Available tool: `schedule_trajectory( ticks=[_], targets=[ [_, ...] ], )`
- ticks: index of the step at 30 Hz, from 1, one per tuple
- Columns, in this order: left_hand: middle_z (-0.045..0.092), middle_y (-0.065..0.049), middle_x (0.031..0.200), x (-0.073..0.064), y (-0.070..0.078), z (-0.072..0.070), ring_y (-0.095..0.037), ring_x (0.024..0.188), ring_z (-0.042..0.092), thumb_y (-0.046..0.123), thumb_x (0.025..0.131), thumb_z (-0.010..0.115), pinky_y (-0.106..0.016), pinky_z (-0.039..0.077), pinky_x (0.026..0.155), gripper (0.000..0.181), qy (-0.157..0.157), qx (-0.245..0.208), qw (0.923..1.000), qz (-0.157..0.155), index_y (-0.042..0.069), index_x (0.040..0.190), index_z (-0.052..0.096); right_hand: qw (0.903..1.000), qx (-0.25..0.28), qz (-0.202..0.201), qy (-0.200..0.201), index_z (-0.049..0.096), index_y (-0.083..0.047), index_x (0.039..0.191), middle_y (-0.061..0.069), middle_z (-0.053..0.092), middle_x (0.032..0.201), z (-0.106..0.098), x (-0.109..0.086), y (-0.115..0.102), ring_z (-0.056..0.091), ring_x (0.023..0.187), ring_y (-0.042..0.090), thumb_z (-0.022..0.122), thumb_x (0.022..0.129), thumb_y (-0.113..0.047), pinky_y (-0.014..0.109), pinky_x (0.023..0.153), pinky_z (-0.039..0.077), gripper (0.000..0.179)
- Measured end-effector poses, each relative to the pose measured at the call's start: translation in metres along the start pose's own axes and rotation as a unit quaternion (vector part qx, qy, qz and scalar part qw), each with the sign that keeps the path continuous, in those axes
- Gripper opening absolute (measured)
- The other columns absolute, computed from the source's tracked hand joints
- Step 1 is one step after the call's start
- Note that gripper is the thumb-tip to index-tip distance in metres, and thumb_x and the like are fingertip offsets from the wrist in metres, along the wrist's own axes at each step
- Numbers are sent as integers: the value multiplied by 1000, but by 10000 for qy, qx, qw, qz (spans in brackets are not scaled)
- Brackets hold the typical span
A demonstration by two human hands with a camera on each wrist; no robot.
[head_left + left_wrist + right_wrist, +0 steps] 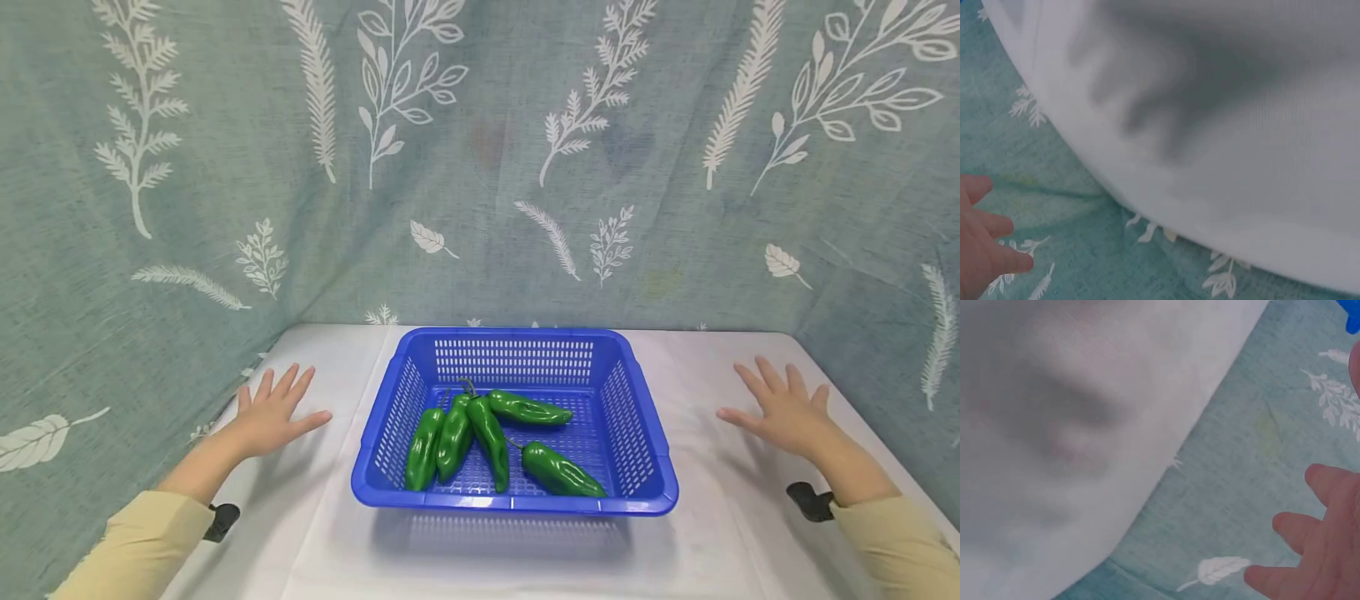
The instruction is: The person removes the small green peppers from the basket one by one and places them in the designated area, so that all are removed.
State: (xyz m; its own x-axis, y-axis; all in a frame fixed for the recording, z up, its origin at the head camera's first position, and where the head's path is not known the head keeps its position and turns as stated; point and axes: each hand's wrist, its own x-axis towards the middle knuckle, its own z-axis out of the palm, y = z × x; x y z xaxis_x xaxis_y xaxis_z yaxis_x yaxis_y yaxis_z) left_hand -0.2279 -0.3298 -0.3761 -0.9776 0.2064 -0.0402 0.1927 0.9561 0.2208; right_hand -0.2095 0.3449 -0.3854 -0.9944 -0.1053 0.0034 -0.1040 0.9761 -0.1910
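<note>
Left hand [268, 419] lower left, right hand [787, 415] lower right — both spread, holding nothing, seemingly held clear of blue rectangular plastic basket [510, 503], lower centre. Five glossy green elongated peppers [487, 437] lie inside — perforated walls likely keep them together.

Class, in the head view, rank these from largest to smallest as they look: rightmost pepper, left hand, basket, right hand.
Largest: the basket
Next: the left hand and the right hand, too alike to rank
Smallest: the rightmost pepper
</note>
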Motion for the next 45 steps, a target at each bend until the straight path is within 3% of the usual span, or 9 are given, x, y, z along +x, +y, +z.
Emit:
schedule_trajectory(
  ticks=[8,14,20,26,31,38,45],
  targets=[
    [9,-32,146,-3,1,-12,-58,128,-5,57,87,46,-72,-7,92,87,44,5,9999,162,1,145,12,9998,-104,-144,49,12,-5,145,34,7,144,-16,2,-2,1,123,63,46,84,-63,79,85,-3,91],
    [12,-31,146,-8,20,-22,-59,128,0,52,88,49,-72,-3,94,85,19,-292,9986,441,0,145,13,9995,205,-218,92,14,-1,143,35,11,143,-26,7,-14,5,123,63,48,85,-59,77,88,1,89],
    [15,-28,147,-8,41,-25,-57,129,5,47,89,51,-69,3,97,82,39,-597,9948,829,0,145,13,9977,301,-537,281,20,4,141,37,18,140,-34,13,-28,15,121,62,52,86,-52,74,90,12,84],
    [21,-27,146,-6,56,-18,-48,131,19,40,91,52,-62,18,101,79,-82,-1130,9853,1277,-1,145,12,9942,731,-751,258,21,6,141,37,19,140,-45,18,-43,20,123,57,54,88,-46,69,94,18,81],
    [30,-29,141,-3,62,-10,-48,129,26,33,92,53,-62,24,98,76,-149,-1731,9737,1474,0,146,10,9922,962,-759,228,21,6,141,35,20,141,-52,20,-56,22,125,54,51,90,-44,67,96,20,78],
    [35,-25,140,3,65,-2,-48,124,33,31,89,58,-61,34,92,79,-200,-2140,9648,1515,6,147,11,9890,1225,-805,173,19,4,143,33,21,142,-57,22,-67,21,128,51,49,91,-44,66,97,20,77],
    [36,-22,141,10,69,8,-47,125,34,28,86,61,-63,32,92,74,-197,-2473,9558,1580,5,144,22,9824,1594,-974,28,16,3,144,31,20,144,-62,24,-75,22,128,50,48,93,-42,64,98,21,75]
  ],
)
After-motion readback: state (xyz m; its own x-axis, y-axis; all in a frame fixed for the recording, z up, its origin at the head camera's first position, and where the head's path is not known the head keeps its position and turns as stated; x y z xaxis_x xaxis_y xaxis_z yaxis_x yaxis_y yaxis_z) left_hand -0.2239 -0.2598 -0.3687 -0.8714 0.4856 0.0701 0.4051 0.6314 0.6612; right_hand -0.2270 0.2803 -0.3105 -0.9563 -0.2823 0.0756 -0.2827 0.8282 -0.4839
